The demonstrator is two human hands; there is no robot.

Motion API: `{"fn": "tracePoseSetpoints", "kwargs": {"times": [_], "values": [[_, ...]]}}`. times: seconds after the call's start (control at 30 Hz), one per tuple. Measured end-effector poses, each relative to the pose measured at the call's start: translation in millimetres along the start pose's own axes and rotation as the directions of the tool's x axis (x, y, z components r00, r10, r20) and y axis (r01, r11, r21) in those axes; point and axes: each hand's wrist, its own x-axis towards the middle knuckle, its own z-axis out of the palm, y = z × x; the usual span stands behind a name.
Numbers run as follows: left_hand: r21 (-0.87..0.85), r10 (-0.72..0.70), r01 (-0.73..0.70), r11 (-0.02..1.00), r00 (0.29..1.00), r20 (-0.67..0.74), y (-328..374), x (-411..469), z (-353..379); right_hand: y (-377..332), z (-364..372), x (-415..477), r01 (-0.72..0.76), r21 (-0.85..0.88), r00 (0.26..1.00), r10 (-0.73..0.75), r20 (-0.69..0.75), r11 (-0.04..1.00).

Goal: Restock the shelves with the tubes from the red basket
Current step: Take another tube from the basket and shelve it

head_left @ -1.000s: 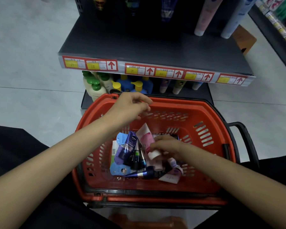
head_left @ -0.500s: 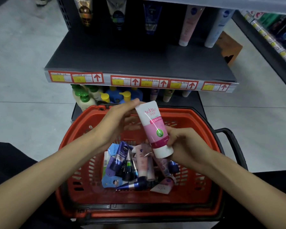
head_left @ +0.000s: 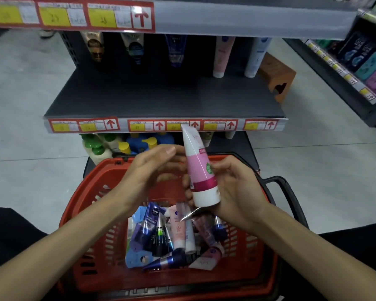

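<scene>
The right hand's fingers [head_left: 223,170] curl round the lower half of the pink and white tube [head_left: 199,168], thumb on the other side. They hold it cap-down and slightly tilted above the red basket [head_left: 91,213]. The left hand [head_left: 152,168] is just beside it, fingers straight and loose; whether their tips touch the tube is hard to tell.

The grip sits low, near the cap, so the long crimped end is free to swing. That end is level with the price strip of the shelf [head_left: 161,96] and could catch it on the way up, twisting the tube loose to drop among the tubes in the basket [head_left: 172,233]. Set down carelessly on its cap, it could topple.

Half a second ago the left hand pinched the tube's top; now it has let go. The tube is higher, and the view has tipped upward.
</scene>
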Motion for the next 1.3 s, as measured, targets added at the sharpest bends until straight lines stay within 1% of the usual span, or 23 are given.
{"fn": "tracePoseSetpoints", "kwargs": {"times": [0.1,0.17,0.23,0.33,0.47,0.57,0.6,0.67,0.73,0.83,1.0,1.07,1.1,1.17,1.2,1.3], "values": [[0.066,0.106,-0.107,0.992,0.994,0.019,14,0,10,-13,3,-3,0.119,-0.004,0.993,-0.119,-0.009,0.993],[0.156,0.188,-0.188,0.970,0.982,0.017,30,2,18,-27,8,-6,0.211,-0.042,0.977,-0.211,0.005,0.977],[0.230,0.263,-0.260,0.938,0.965,0.019,50,5,29,-44,13,-10,0.299,-0.124,0.954,-0.299,0.020,0.946],[0.279,0.351,-0.345,0.897,0.936,0.028,79,13,48,-72,23,-15,0.421,-0.309,0.900,-0.434,0.027,0.853],[0.361,0.475,-0.446,0.819,0.880,0.011,116,30,78,-108,41,-20,0.538,-0.475,0.789,-0.614,-0.007,0.696],[0.411,0.575,-0.516,0.752,0.818,-0.024,142,47,95,-137,60,-26,0.601,-0.588,0.659,-0.752,-0.019,0.541],[0.417,0.590,-0.524,0.743,0.806,-0.037,152,52,100,-147,66,-28,0.620,-0.611,0.615,-0.789,-0.010,0.492],[0.442,0.603,-0.529,0.725,0.797,-0.035,170,61,113,-166,75,-29,0.636,-0.654,0.550,-0.835,0.013,0.409],[0.476,0.612,-0.529,0.702,0.791,-0.023,189,69,124,-187,80,-29,0.610,-0.728,0.493,-0.869,0.038,0.314],[0.428,0.583,-0.517,0.741,0.812,-0.027,216,80,138,-220,86,-25,0.511,-0.839,0.436,-0.897,0.068,0.184],[0.544,0.604,-0.492,0.680,0.797,-0.034,242,117,153,-276,80,12,0.219,-0.976,0.353,-0.933,0.067,0.013],[0.565,0.590,-0.458,0.686,0.805,-0.064,248,137,156,-290,77,27,0.113,-0.992,0.329,-0.941,0.084,-0.050],[0.566,0.581,-0.441,0.696,0.810,-0.083,250,148,157,-296,74,34,0.067,-0.995,0.328,-0.940,0.092,-0.074],[0.573,0.566,-0.414,0.707,0.818,-0.107,254,173,157,-306,70,42,0.034,-0.995,0.370,-0.924,0.102,-0.096],[0.572,0.551,-0.400,0.716,0.827,-0.111,255,185,156,-312,67,45,0.049,-0.995,0.407,-0.908,0.102,-0.090],[0.565,0.474,-0.349,0.747,0.876,-0.085,256,215,149,-331,54,52,0.097,-0.995,0.506,-0.860,0.061,-0.013]]}}
